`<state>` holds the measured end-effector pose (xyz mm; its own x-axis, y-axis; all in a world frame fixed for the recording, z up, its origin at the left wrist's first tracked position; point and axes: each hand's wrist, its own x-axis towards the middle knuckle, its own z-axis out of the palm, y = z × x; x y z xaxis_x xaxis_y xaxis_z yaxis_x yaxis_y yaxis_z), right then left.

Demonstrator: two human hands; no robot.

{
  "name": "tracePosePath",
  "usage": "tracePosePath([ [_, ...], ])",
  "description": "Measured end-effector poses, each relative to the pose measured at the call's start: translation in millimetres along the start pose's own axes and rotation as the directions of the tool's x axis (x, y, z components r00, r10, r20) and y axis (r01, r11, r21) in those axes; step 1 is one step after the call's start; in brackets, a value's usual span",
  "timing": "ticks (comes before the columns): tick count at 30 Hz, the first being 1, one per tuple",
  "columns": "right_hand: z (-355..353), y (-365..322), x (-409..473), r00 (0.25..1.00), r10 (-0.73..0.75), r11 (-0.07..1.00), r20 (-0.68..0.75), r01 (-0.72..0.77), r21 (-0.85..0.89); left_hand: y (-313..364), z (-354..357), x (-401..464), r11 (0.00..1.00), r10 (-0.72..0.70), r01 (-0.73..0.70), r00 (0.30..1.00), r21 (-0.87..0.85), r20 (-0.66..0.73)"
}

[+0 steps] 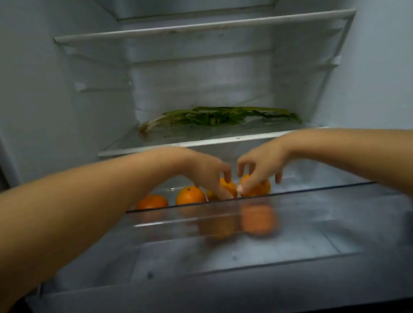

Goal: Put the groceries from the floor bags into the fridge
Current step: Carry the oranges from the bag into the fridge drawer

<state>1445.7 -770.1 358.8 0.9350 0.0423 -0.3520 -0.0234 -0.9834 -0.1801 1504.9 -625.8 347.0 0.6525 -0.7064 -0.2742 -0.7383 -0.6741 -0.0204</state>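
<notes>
From the head camera, the open fridge (pixel 31 102) already holds a bunch of greens (pixel 218 118) on the glass shelf (pixel 145 147) and four oranges (pixel 190 195) in a row at the back of the clear drawer (pixel 220 293), so the job looks partly done, though the floor bags are out of view and what remains in them cannot be told. The left hand (pixel 209 174) reaches down with curled fingers (pixel 227 176) on the third orange (pixel 228 186). The right hand (pixel 260 165) has loosely spread fingers (pixel 240 168) over the rightmost orange (pixel 258 188), its thumb touching the fruit.
</notes>
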Motion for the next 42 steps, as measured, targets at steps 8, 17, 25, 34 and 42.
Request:
tracePosePath([
  [8, -25.6, -20.8, -61.0, 0.823, -0.078, 0.994, -0.562, 0.025, -0.102, -2.1, -49.8, -74.1, 0.993, -0.099, 0.115, 0.835, -0.005, -0.542],
  [17, 15.1, -79.0, -112.2, 0.461, -0.260, 0.965, -0.848, 0.164, -0.207, 23.0, -14.7, -176.0, 0.975, -0.219, 0.054, 0.409, -0.216, -0.886],
  [25, 158.2, -130.4, -143.3, 0.200, -0.477, 0.840, -0.856, 0.389, -0.377, 64.7, 115.5, -267.2, 0.914, -0.404, 0.072, 0.256, -0.399, -0.878],
  [34, 314.4, -180.3, -206.1, 0.524, -0.643, 0.766, -0.559, 0.450, -0.459, 110.9, 320.9, -406.5, 0.662, -0.750, 0.384, 0.334, -0.644, -0.571],
  [42, 401.1, -326.3, -274.0, 0.498, -0.808, 0.589, -0.314, 0.675, -0.444, 123.0, 415.5, -601.3, 0.399, -0.901, 0.578, 0.101, -0.711, -0.423],
])
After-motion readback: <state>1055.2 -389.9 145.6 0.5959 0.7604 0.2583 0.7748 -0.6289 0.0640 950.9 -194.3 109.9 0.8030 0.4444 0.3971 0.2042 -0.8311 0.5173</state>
